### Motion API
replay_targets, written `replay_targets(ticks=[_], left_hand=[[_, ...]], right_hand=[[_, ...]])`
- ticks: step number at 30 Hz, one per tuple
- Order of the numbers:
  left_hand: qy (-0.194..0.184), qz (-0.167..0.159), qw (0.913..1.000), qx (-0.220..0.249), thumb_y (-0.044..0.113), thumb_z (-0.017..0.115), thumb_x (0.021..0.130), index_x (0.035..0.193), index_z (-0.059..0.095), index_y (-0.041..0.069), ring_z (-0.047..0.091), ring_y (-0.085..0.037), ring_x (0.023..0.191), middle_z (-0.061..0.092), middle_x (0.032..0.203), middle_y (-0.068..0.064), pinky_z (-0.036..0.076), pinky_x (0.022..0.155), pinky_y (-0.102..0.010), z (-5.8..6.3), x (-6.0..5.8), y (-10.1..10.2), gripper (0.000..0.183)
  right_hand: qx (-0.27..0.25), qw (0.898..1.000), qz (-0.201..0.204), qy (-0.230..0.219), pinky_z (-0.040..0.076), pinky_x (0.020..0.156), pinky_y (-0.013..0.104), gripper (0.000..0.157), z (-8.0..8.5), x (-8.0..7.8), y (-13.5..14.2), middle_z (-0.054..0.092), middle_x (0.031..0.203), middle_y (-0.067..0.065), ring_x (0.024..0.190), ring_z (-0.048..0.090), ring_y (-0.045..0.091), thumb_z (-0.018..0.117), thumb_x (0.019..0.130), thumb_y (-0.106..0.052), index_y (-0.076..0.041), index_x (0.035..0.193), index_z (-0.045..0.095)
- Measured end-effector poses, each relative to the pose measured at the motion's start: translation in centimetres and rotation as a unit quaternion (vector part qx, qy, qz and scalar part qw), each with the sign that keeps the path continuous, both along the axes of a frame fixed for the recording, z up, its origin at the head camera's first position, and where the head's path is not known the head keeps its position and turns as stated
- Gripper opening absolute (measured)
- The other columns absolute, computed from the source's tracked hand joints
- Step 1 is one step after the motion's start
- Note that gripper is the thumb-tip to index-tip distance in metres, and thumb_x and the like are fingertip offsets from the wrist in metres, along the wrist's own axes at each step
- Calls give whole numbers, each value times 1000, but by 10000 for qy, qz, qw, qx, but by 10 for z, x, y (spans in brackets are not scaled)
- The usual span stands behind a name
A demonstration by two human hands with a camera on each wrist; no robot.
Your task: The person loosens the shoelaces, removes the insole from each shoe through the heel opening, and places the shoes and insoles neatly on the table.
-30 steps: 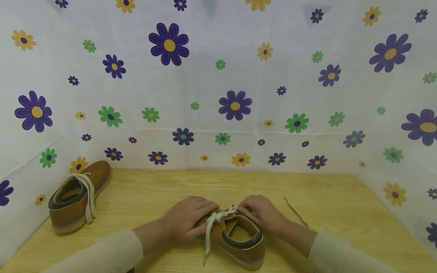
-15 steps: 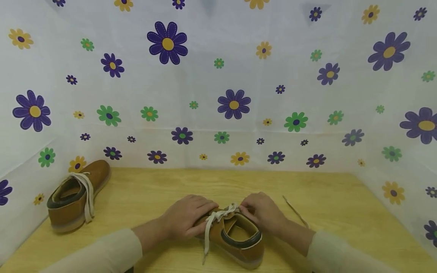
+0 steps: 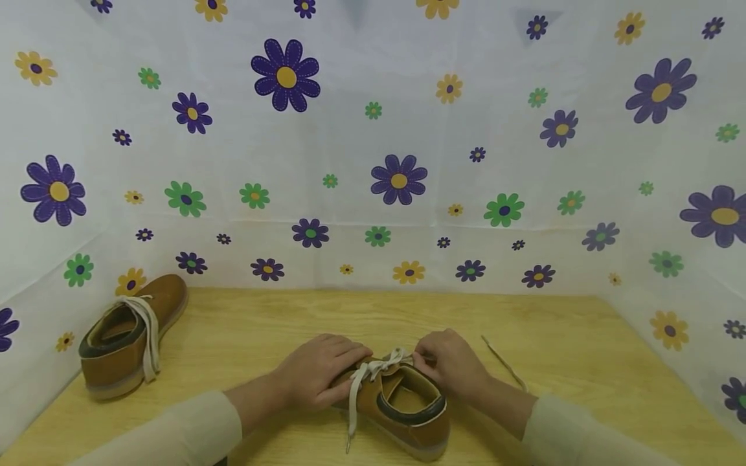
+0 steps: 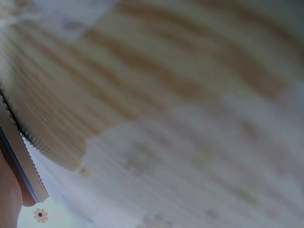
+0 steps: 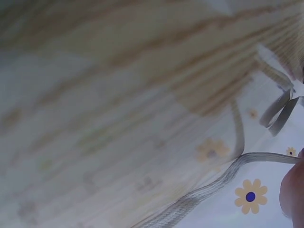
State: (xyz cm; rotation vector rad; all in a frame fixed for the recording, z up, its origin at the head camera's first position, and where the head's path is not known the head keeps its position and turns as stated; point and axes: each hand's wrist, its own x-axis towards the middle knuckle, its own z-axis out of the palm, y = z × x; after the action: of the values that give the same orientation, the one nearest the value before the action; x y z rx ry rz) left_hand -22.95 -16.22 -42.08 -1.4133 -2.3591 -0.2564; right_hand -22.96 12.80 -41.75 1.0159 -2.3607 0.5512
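Note:
A brown lace-up shoe (image 3: 416, 437) lies at the near middle of the wooden table, its heel toward me and its opening facing up. My left hand (image 3: 317, 372) grips its toe end, fingers over the top and thumb on the near side. In the left wrist view, a finger (image 4: 8, 190) shows beside the ribbed sole (image 4: 21, 147). My right hand (image 3: 453, 364) pinches the pale flat shoelace (image 5: 266, 157) just right of the top eyelets. The lace's other end (image 3: 353, 408) hangs over the shoe's near side, its tip on the table.
A matching brown shoe (image 3: 113, 375) stands at the back left, its untied lace (image 3: 151, 330) draped over the side. A thin lace end (image 3: 506, 364) lies on the table (image 3: 559, 343) behind my right forearm. A white cloth with printed flowers (image 3: 350, 142) encloses the back and sides.
My right hand has shifted slightly right, away from the eyelets, with the shoelace between its fingertips. My left hand and the shoe have stayed nearly still.

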Motion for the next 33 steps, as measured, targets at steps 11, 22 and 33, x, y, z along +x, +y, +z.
replay_targets(ticks=[11,22,33], left_hand=[[-22,-8,10000,2,31,52,99,138,57,9,61,-17,119,65,131,0,49,102,-41,-3,1,0,46],[77,-44,10000,12,30,54,98,139,57,8,61,-19,119,66,130,-2,49,102,-41,-1,1,0,46],[72,-33,10000,11,30,54,97,138,58,8,62,-19,118,66,130,-2,49,102,-41,-2,1,1,46]], right_hand=[[69,9998,-165,85,46,63,25,15,0,1,2,62,60,-8,55,44,-3,66,76,-6,-14,63,67],[168,9993,-340,-17,41,58,19,17,0,-2,4,56,56,-9,53,36,-2,63,74,-8,-14,59,62],[358,9979,-512,-160,29,50,14,21,2,0,4,49,53,-9,51,31,-2,64,75,-7,-15,56,56]])
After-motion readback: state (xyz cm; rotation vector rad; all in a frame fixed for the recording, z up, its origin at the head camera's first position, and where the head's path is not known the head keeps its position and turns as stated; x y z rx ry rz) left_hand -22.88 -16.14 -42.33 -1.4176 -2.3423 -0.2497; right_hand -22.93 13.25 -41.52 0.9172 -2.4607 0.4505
